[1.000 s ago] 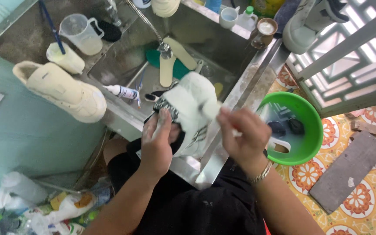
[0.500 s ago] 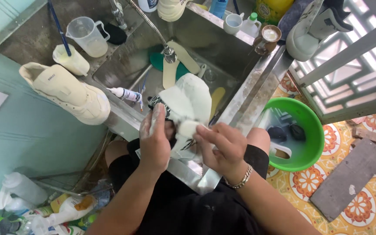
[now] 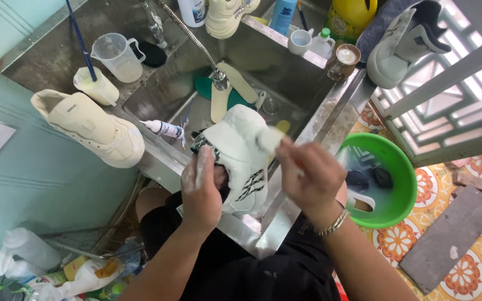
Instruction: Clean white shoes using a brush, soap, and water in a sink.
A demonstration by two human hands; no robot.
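A white sneaker [image 3: 240, 153] covered in foam, with black stripes on its side, rests over the front edge of a steel sink [image 3: 285, 67]. My left hand [image 3: 201, 189], soapy, grips the sneaker at its collar. My right hand [image 3: 309, 177] is closed on a foamy brush [image 3: 269, 139] whose head touches the sneaker's right side. A flexible tap hose ends in a spray head [image 3: 220, 79] above several loose insoles [image 3: 218, 100] lying in the basin.
A cream sneaker [image 3: 91, 129] lies on the left counter beside a measuring jug [image 3: 120, 57] and a small tube [image 3: 163, 129]. Another white sneaker [image 3: 400, 44] sits at the sink's right corner. A green basin [image 3: 405, 187] of water stands on the tiled floor. Bottles line the back.
My right hand swept the brush from the sneaker's toe side down to its heel, then back up to the right side. The left hand kept its hold. The camera shifted slightly.
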